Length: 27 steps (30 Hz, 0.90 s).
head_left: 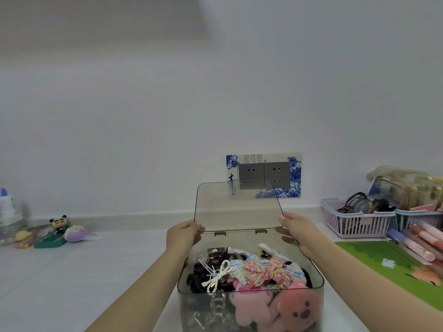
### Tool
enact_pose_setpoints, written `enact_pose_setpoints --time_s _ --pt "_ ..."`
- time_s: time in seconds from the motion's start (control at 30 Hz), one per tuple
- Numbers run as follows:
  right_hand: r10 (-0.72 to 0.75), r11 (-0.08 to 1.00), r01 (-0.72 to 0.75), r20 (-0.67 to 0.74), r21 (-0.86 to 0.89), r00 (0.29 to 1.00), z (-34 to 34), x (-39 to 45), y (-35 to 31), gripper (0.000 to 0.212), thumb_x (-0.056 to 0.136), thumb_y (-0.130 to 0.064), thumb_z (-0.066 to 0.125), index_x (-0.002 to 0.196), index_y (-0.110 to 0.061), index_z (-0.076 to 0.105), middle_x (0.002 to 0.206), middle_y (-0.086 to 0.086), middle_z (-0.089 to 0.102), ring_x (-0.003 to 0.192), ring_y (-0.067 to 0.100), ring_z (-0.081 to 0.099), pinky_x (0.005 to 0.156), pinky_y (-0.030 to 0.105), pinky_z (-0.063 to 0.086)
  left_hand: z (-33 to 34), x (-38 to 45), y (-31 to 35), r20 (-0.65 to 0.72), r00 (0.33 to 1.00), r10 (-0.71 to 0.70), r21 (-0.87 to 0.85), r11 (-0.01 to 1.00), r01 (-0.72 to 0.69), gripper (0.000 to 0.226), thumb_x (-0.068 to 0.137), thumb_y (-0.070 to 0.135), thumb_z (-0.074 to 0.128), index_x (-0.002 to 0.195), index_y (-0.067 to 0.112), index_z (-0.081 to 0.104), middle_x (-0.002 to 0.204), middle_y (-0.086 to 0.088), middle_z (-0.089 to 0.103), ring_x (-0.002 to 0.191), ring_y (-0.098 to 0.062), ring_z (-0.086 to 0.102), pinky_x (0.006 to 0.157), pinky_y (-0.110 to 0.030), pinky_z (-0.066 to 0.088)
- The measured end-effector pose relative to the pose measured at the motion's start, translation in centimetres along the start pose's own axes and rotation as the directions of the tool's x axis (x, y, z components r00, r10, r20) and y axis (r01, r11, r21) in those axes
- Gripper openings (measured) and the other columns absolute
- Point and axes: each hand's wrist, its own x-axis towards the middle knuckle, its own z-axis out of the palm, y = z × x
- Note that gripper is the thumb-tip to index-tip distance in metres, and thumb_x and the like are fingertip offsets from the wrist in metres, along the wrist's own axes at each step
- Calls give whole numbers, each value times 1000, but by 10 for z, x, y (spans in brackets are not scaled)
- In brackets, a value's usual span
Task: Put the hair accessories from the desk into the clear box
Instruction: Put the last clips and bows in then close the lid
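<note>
The fingers of the left hand (183, 234) are pinching the left edge of the lid (237, 207), and the right hand (298, 232) is gripping its right edge, thumb on top. Both forearms are reaching forward on either side of the clear box (250, 305), holding the lid standing upright on its hinges at the far rim. The hair accessories (254, 274) (bows, clips, a plush pink piece) are lying heaped inside the box on the desk (96, 271), just below the hands.
</note>
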Motion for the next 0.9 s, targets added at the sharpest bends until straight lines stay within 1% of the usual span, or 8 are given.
enact_pose_setpoints --time_s 0.07,0.17,0.3,0.43,0.53,0.6,0.8,0.9 --pt "5 998 -5 -11 58 1000 -1 2 1 33 95 -17 46 127 -10 50 111 9 56 107 25 58 82 35 47 0 0 0 -14 1000 17 -25 1000 -17 16 88 11 61 74 7 68 83 -15 70 80 -25 64 82 -31 53" --pt "-7 994 10 -32 105 999 -3 3 2 30 96 -20 44 123 -10 52 114 10 57 112 28 57 68 30 47 0 -1 3 -37 999 32 -88 996 -35 24 91 18 56 73 7 66 73 -10 67 75 -22 62 66 -23 48" --pt "-20 990 26 -45 135 999 -7 -1 -4 24 96 -24 39 109 -13 56 120 6 59 107 25 58 84 36 46 -2 -6 8 -37 999 37 -116 992 -41 26 88 20 50 68 9 64 72 -6 67 79 -24 61 71 -29 46" --pt "-12 992 16 -28 122 1000 -15 -11 -11 38 98 -35 34 119 -13 56 129 4 58 119 25 53 98 39 40 -9 -22 16 13 997 81 -53 995 -80 33 97 30 40 94 8 65 101 -7 66 98 -20 61 95 -35 45" --pt "-15 995 17 -14 97 1000 -21 -19 -17 45 96 -45 33 108 -11 60 128 8 59 121 25 51 102 41 38 -17 -35 25 101 993 61 -14 998 -60 43 100 38 32 114 11 61 113 -4 63 112 -18 57 110 -37 36" --pt "-4 996 5 -4 88 1000 -25 -25 -18 50 93 -51 34 96 -11 63 125 11 61 121 24 51 98 38 38 -24 -42 31 165 986 19 -3 1000 -18 53 99 45 27 120 9 60 124 -5 61 123 -17 52 114 -37 30" --pt "18 1000 -19 53 22 998 -37 -48 -6 61 84 -65 40 97 -10 64 105 7 64 108 20 53 91 35 39 -46 -62 27 294 954 -54 119 993 20 73 95 58 17 136 4 45 149 -5 40 140 -14 33 119 -38 19" --pt "5 998 -11 102 56 995 -36 -59 2 54 86 -59 43 114 -14 54 100 -1 57 99 13 49 91 32 38 -50 -68 15 327 943 -66 154 988 16 75 92 63 21 143 11 38 153 2 33 142 -10 26 120 -37 16"
